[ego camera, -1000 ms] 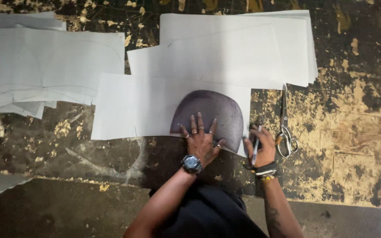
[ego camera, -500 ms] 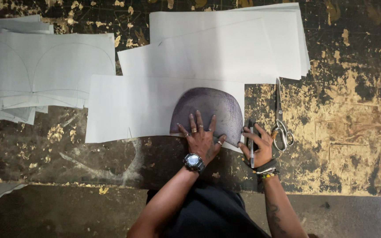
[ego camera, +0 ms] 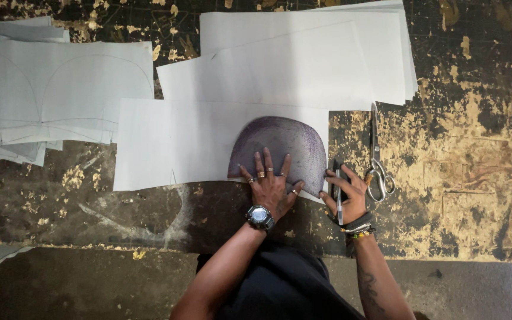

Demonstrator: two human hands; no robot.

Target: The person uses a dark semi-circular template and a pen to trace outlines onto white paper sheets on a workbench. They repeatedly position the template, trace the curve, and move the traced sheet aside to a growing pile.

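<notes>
Left hand (ego camera: 271, 185): flat, fingers spread, palm down on the lower edge of the template (ego camera: 282, 145); it grips nothing. Rings on several fingers, a watch (ego camera: 260, 217) on the wrist.
Right hand (ego camera: 346, 192): fingers curled round a pen (ego camera: 338, 191), tip touching the sheet at the template's lower right edge. Beaded bands on the wrist.
Template: dark dome-shaped piece, rounded top, straight base, lying flat on the right end of the sheet (ego camera: 173, 142), pinned by the left hand.
Sheet: white, long, lying across the middle of the counter (ego camera: 475, 178); its lower edge runs under both hands.
Scissors (ego camera: 377, 157): metal, shut, lying on the counter just right of the right hand, points away from the person, untouched.
Paper stack, upper right (ego camera: 327, 53): several white sheets overlapping, above the template, its lower edge over the long sheet.
Paper stack, left (ego camera: 48, 95): white sheets bearing drawn curved outlines, apart from the hands.
Counter: dark, worn, with yellowish patches.
</notes>
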